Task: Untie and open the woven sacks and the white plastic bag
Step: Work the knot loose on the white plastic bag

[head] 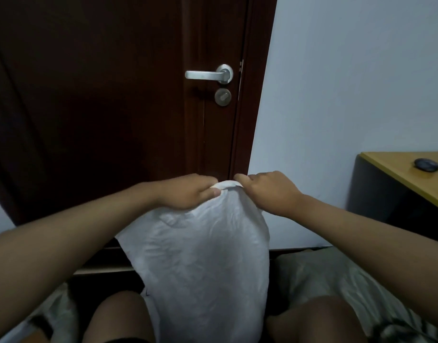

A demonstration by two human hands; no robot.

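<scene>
The left hand (188, 193) and the right hand (267, 191) are close together, with only a small gap between them. Both pinch the top of the white plastic bag (203, 263). The left thumb presses on the front of the bag's top and the other fingers curl behind it. The right hand's fingers are bent over the top edge too. A thick rolled or twisted band of plastic runs from one hand to the other.

The bag hangs down below the hands, between the person's two knees. It is white, thin and full of little wrinkles. It looks puffy and round, narrow at the top and wide lower down. I cannot tell what is inside it, and I cannot tell if the top is a knot or just a fold. The bottom of the bag is cut off at the edge of the view.

Below the right arm lies something pale and crumpled (319, 276). It may be a sack, but it is too dim and blurry to be sure.

Behind the hands is a dark brown door (101, 107) with a silver handle (208, 74). Behind the right hand is a pale wall (349, 82). Far off past the right hand is a wooden table (408, 174) with a small dark round thing (426, 164) on it.
</scene>
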